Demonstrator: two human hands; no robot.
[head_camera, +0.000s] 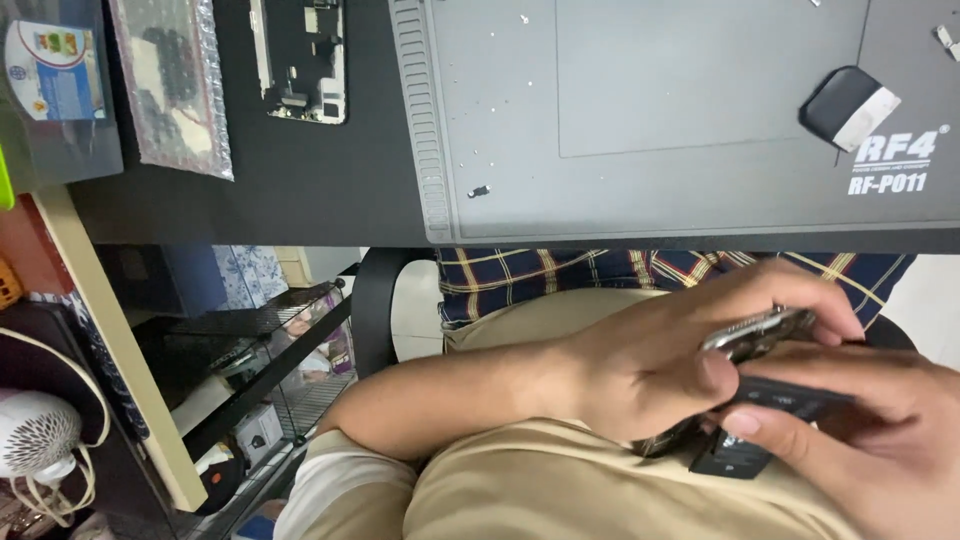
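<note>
Left hand (690, 350): over lap, near right, fingers curled round silver-edged phone frame (755, 335).
Right hand (870, 430): pinching flat black rectangular part (765, 420) beneath frame.
Grey work mat (640, 190): far, white lettering at right.
Bubble-wrap pouch (170, 85): far left.

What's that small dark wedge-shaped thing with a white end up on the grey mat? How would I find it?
Start at the big grey mat covering the desk. Go to its far right side, just above the white lettering: the wedge lies there tilted. It is the only sizeable thing on the mat, black with one white end, while everything else nearby is tiny specks and screws.
</note>
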